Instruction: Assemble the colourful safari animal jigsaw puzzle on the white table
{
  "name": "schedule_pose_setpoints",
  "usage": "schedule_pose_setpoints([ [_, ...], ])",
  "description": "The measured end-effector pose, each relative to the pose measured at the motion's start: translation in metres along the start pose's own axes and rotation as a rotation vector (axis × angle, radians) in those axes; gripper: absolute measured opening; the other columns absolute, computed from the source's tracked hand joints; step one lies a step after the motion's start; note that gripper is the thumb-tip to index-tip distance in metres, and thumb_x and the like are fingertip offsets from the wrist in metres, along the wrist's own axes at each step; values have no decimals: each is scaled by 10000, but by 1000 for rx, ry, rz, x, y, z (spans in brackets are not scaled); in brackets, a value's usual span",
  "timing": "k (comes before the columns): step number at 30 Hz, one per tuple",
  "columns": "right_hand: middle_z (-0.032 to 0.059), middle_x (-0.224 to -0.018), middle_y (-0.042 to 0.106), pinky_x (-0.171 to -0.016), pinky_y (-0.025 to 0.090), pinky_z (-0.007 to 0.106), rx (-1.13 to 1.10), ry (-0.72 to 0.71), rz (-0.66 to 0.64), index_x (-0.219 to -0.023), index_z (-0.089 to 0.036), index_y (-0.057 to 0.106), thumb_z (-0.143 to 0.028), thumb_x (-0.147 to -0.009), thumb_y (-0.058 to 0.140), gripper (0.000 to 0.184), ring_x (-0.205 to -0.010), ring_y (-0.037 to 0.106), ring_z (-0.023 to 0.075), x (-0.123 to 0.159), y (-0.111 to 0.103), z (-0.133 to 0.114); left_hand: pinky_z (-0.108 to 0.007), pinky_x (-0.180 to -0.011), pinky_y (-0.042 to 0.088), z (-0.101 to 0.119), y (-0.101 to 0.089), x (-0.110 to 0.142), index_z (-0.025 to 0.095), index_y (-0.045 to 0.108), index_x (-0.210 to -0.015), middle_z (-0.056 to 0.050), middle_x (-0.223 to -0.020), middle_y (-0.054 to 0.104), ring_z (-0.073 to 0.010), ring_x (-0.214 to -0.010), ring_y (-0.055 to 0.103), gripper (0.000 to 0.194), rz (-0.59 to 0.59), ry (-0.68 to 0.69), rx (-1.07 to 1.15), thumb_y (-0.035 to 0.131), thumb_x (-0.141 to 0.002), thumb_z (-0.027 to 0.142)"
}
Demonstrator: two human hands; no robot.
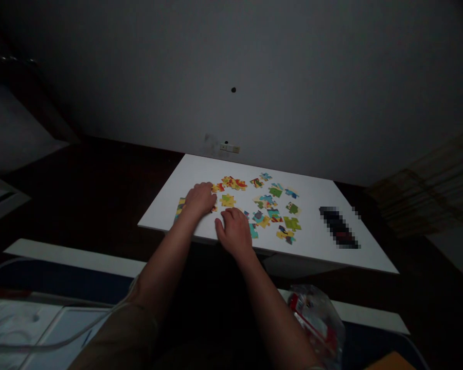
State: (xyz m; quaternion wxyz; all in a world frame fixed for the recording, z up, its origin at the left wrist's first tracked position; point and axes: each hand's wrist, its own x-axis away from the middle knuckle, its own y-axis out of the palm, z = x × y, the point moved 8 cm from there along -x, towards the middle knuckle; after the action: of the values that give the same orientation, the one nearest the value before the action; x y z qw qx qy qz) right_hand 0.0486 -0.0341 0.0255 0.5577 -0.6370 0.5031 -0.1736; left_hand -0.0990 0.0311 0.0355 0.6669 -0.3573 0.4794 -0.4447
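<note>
Puzzle pieces (292, 223) lie flat on the white table (312, 195), loosely spread from its left part to past the middle (mostly green, blue and yellow ones toward the right of the spread). The left hand (201, 198) is palm down over the left part of the table, fingers bent and touching or just above some pieces there; whether it grips one, I cannot tell. A striped yellow piece (180, 206) shows just beside that hand, on the side of the table's left edge. Near its fingertips, toward the far edge, is a red and orange cluster (234, 183) (the pieces there touch or overlap). The right hand (236, 231) is at the near edge, left of its middle, palm down with the fingers loosely curled and the thumb apart; what is under it is hidden. A yellow piece (227, 200) lies between the hands and a little farther in, and a teal piece (253, 230) is just beside the right hand. Well apart from the pieces, toward the right edge, lies a dark object (338, 227) (blurred into squares). Below the near edge is a clear plastic bag (320, 321) with red parts.
</note>
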Motion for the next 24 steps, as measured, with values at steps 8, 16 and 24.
schedule_pose_setpoints([
  [8,87,-1090,619,-991,329,418,-6,-14,-32,-1037,-216,629,-324,-914,465,231,-1084,495,253,4,-7,-1,-302,-821,419,13,32,-42,24,641,-984,-152,-958,680,-162,-870,585,282,-35,84,14,547,-857,258],
  [16,62,-1037,638,-962,332,399,-45,-29,-17,-994,-225,635,-322,-897,478,208,-1061,498,243,4,-8,1,-296,-819,434,16,36,-39,16,652,-1024,-150,-1012,657,-155,-877,552,332,-14,158,31,563,-867,295],
  [24,54,-1161,637,-1014,296,392,-58,-93,-6,-1098,-232,621,-268,-910,410,285,-1131,492,230,28,-16,4,-382,-890,419,52,35,-34,11,623,-1086,-195,-1083,633,-223,-967,568,355,-48,213,8,508,-896,288],
])
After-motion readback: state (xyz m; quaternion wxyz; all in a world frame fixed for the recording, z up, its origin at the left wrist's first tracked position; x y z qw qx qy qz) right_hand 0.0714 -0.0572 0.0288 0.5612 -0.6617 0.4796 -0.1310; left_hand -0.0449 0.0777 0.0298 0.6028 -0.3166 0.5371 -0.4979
